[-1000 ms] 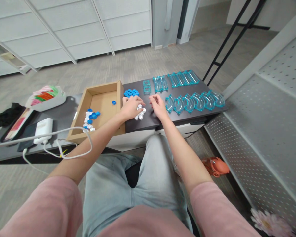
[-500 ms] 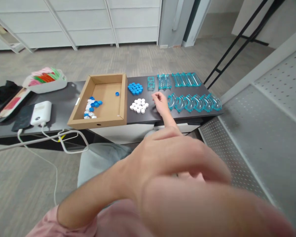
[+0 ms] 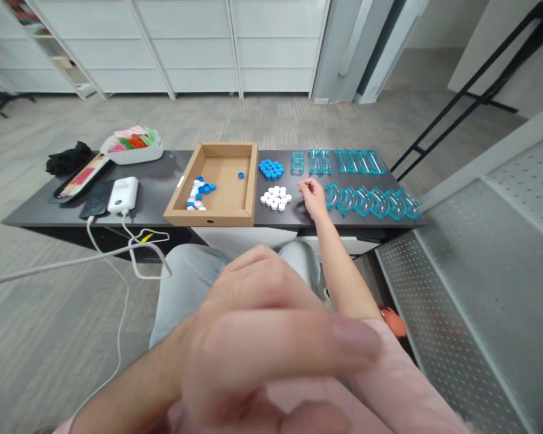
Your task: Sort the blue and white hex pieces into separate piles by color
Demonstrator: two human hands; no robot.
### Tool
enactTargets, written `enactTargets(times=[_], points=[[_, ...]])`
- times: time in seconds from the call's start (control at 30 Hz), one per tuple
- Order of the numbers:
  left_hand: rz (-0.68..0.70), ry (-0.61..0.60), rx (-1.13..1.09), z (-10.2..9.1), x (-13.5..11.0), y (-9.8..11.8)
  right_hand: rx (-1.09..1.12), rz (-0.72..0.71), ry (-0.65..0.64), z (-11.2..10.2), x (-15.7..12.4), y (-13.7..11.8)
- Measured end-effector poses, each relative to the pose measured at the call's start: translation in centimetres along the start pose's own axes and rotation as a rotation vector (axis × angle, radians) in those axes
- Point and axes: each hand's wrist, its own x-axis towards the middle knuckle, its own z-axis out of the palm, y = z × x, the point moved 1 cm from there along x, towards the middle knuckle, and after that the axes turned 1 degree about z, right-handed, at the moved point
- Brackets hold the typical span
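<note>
My left hand (image 3: 271, 337) is raised close to the camera, large and blurred, its fingers curled in with nothing visible in them. On the dark table my right hand (image 3: 313, 196) rests with loosely curled fingers, and no object shows in it. It lies between a cluster of small white hexagonal pieces (image 3: 276, 198) and a row of curved clear teal track pieces (image 3: 362, 201). Behind the white cluster is a group of small blue pieces (image 3: 271, 169). Straight teal pieces (image 3: 360, 161), a few shorter teal pieces (image 3: 321, 161) and small square teal pieces (image 3: 297, 162) line the far edge.
A shallow cardboard box (image 3: 209, 220) holds several blue and white pieces. To its left are a white power bank (image 3: 123, 194) with cables, a long black tray (image 3: 82, 178), a white basket (image 3: 133, 155) of colourful items and black cloth (image 3: 67, 158). A perforated panel (image 3: 470, 301) stands right.
The view has shifted, so the table appears farther right and more of my right arm shows. My left hand has moved left in view, fingers curled closer. My right hand stays at the same spot.
</note>
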Motion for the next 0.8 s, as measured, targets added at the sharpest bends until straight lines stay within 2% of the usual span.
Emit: enactTargets(times=[0.07,0.1,0.13,0.2,0.27,0.33,0.4,0.5,0.53,0.63,0.7,0.8], points=[[0.070,0.093,-0.069,-0.9,1.0,-1.4,0.003,-0.002,-0.001,0.0,-0.2,-0.1],[0.069,0.085,-0.078,-1.3,1.2,-2.3,0.004,-0.002,-0.002,0.0,-0.2,-0.1],[0.030,0.044,-0.062,-1.6,1.0,-3.4,0.006,-0.001,-0.004,0.1,-0.3,-0.1],[-0.205,-0.051,0.039,-2.1,-0.6,-6.2,0.009,0.003,-0.013,0.0,-0.4,-0.2],[-0.466,-0.109,0.168,-2.5,-3.9,-9.4,-0.006,0.016,-0.018,-0.1,-0.6,-0.4],[-0.614,-0.091,0.307,-3.2,-8.0,-12.5,-0.043,0.037,-0.012,-0.3,-0.9,-0.6],[-0.697,-0.042,0.453,-4.2,-12.2,-15.3,-0.086,0.059,-0.005,-0.4,-1.1,-0.9],[-0.766,0.106,0.649,-5.8,-17.4,-18.4,-0.145,0.069,0.001,0.0,-1.1,-2.0],[-0.787,0.085,0.679,-6.0,-18.5,-19.2,-0.165,0.054,-0.003,0.5,-1.0,-2.6],[-0.794,0.055,0.747,-5.9,-19.9,-20.9,-0.221,-0.077,-0.097,3.4,0.3,-5.3],[-0.799,0.022,0.763,-5.4,-19.4,-21.5,-0.318,-0.230,-0.277,6.6,1.7,-7.4],[-0.849,-0.018,0.746,-5.1,-17.6,-21.9,-0.658,-0.462,-0.566,12.0,4.0,-9.8]])
